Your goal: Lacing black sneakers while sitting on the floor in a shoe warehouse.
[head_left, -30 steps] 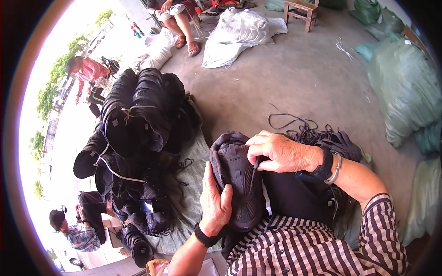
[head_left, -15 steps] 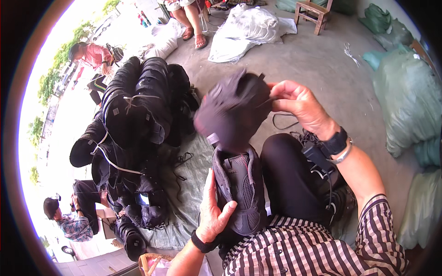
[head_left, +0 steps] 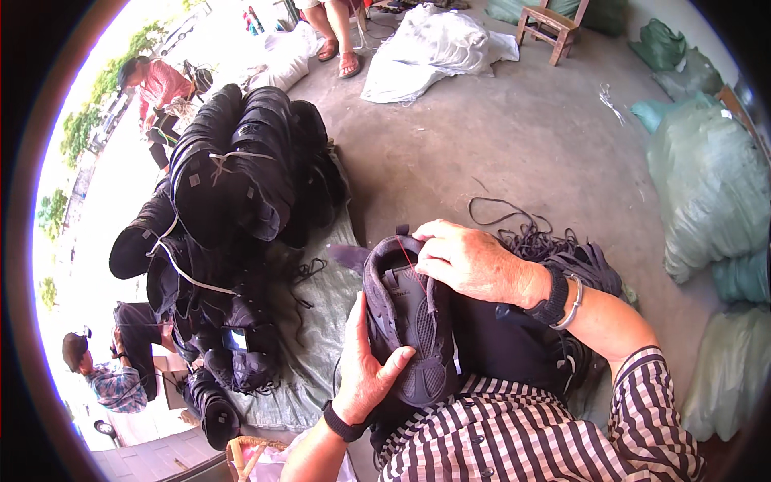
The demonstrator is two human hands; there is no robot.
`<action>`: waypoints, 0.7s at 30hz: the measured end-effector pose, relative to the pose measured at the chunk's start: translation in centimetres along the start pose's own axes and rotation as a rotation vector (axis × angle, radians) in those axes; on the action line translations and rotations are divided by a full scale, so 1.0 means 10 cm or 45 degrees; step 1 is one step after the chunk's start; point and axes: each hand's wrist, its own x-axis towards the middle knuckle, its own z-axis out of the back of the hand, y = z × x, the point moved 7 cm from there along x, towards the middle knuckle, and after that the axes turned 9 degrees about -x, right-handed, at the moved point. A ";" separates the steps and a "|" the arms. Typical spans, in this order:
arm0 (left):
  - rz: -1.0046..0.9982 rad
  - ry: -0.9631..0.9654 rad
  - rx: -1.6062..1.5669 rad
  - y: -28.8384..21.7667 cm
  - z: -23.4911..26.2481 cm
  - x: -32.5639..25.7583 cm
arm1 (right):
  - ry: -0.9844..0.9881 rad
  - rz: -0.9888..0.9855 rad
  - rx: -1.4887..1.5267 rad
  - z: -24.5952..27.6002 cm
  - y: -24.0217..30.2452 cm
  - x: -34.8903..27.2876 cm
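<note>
Starting at the left: a seated co-worker in a plaid shirt, then rows of stacked black shoe parts, bound with white cord, beside an exposed stretch of green sheet. Next, the left hand, reaching up from the lower edge, with fingers fairly straight along the near flank of a dark shoe and thumb spread apart over its toe end; bracing more than squeezing, by the look of it.

Dark shoe apparently resting over the lap, toe toward the body, collar away, tongue showing. Likely light, soft and bendable at the padded collar, somewhat stiffer around the toe; mesh unlikely to slip or break. Best held low around toe and sides, leaving the opening free. Across that opening, a fine red thread, perhaps easily snapped.

Then the right hand, back upward, forearm angled in from the lower right, fingertips drawn together at the collar's right rim, seemingly pinching its edge; cannot tell whether thread is caught too. Farther right, tangled dark laces, and lastly pale green sacks.
</note>
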 end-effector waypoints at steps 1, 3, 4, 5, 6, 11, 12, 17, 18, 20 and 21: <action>-0.022 0.001 0.056 -0.02 0.00 0.00 | -0.001 -0.002 -0.002 -0.03 0.03 0.03; -0.047 0.015 0.113 -0.04 -0.05 0.01 | 0.098 -0.322 -0.150 -0.18 -0.08 0.04; -0.071 -0.006 0.192 -0.06 -0.08 0.01 | -0.003 -0.266 -0.186 -0.26 -0.09 0.06; -0.097 -0.030 0.271 -0.07 -0.08 0.01 | -0.006 -0.269 -0.185 -0.32 -0.10 0.10; -0.099 -0.026 0.272 -0.09 -0.07 0.01 | -0.063 -0.288 -0.015 -0.33 -0.11 0.13; -0.037 0.016 0.015 -0.02 -0.04 -0.01 | -0.107 -0.557 1.498 -0.27 -0.40 0.02; -0.023 0.000 -0.038 0.01 0.00 -0.02 | -0.028 -0.756 1.610 -0.27 -0.46 -0.03; -0.028 -0.024 0.149 0.03 0.07 -0.10 | -0.129 -0.810 1.071 0.07 -0.71 -0.18; -0.014 -0.032 0.144 0.02 0.08 -0.11 | -0.138 -0.677 0.792 0.14 -0.70 -0.16; 0.008 -0.047 0.145 0.01 0.11 -0.14 | -0.072 -0.453 0.563 0.15 -0.49 -0.09; -0.015 -0.051 0.226 -0.02 0.09 -0.12 | -0.009 -0.376 0.598 0.14 -0.30 -0.10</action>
